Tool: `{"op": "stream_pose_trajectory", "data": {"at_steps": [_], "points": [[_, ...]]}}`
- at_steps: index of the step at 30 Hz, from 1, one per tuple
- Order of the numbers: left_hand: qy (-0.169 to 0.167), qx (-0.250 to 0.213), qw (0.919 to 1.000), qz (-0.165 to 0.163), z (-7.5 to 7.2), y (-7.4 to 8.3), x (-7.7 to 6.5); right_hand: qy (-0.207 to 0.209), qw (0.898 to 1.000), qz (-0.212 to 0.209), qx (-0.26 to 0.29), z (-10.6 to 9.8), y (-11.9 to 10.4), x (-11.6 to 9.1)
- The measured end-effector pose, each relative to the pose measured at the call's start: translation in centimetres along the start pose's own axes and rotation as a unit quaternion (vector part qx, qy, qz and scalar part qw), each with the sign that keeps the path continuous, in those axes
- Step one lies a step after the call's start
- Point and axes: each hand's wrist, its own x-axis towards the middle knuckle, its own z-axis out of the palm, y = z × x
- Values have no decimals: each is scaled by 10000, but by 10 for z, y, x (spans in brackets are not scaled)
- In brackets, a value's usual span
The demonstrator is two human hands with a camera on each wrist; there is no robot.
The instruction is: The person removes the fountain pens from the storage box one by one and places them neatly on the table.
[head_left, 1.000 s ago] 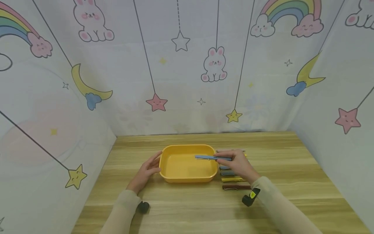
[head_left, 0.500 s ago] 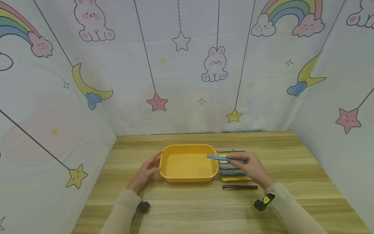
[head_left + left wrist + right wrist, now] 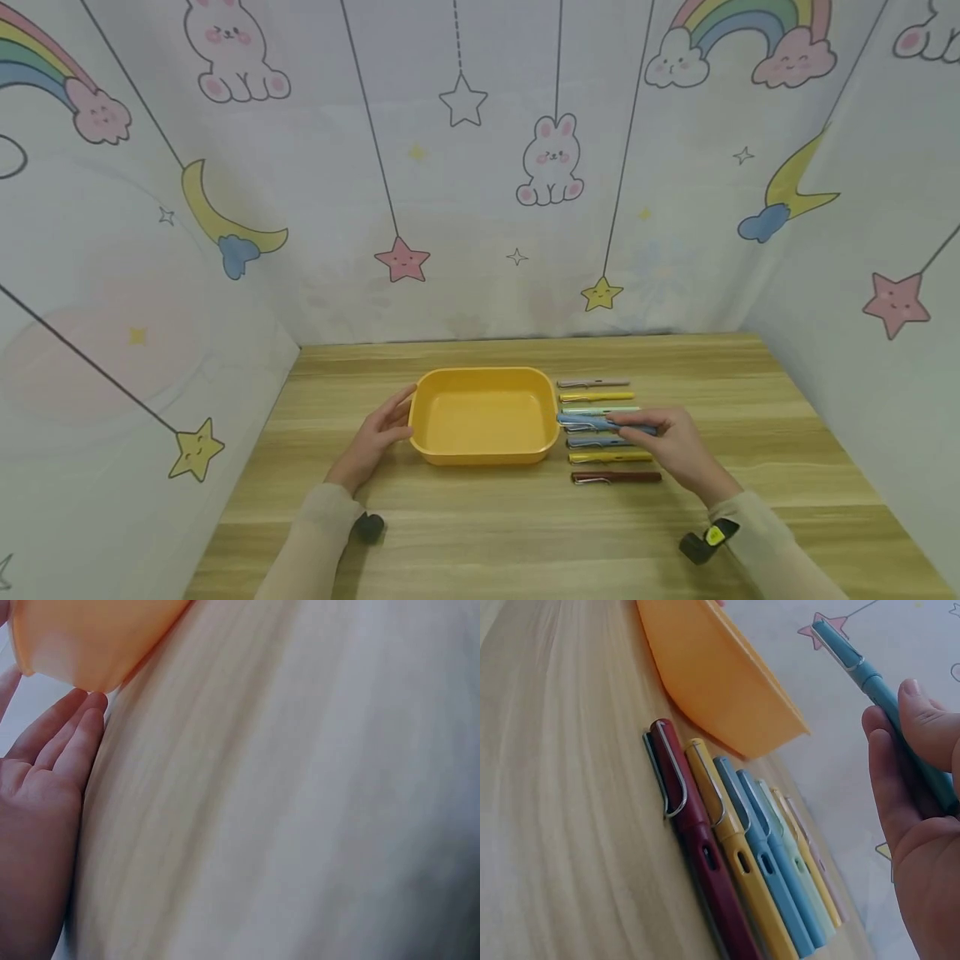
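Observation:
Between the thumb and fingers of my right hand (image 3: pixel 678 446) is a blue pen (image 3: pixel 874 684) with a metal clip, its capped end pointing left. In the right wrist view it is held up apart from the other pens. Seen from the head, it overlaps the middle of a row that includes a dark red pen (image 3: pixel 626 477), a yellow pen (image 3: pixel 611 457) and a mint pen (image 3: pixel 799 855). My left hand (image 3: pixel 377 437) rests against the left end of a yellow rectangular bin (image 3: pixel 483 458), fingers nearly straight and fingertips at its wall. No pens show inside the bin.
The row of pens lies on the wood-grain table (image 3: pixel 480 533), just right of the bin, with clips toward it. A light cloth wall (image 3: pixel 480 208) printed with stars and rabbits stands behind, with similar cloth at both sides.
My right hand has moved right and toward me, carrying the blue pen from over the bin to over the row. The left hand and bin have stayed put.

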Motion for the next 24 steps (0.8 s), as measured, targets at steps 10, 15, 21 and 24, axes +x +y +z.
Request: {"op": "stream_pose_trajectory", "data": {"at_steps": [10, 15, 21, 24], "points": [[-9, -21, 10000, -34, -1, 0, 0, -73, 9991, 151, 399, -3, 7, -21], [-12, -26, 10000, -11, -1, -1, 0, 32, 9997, 229, 72, 0, 9, -31], [-13, -61, 10000, 1, -1, 0, 0, -18, 9987, 434, -285, 1, 15, -41], [-25, -86, 10000, 22, -1, 0, 0, -84, 9981, 444, -429, 1, 18, -45]]}}
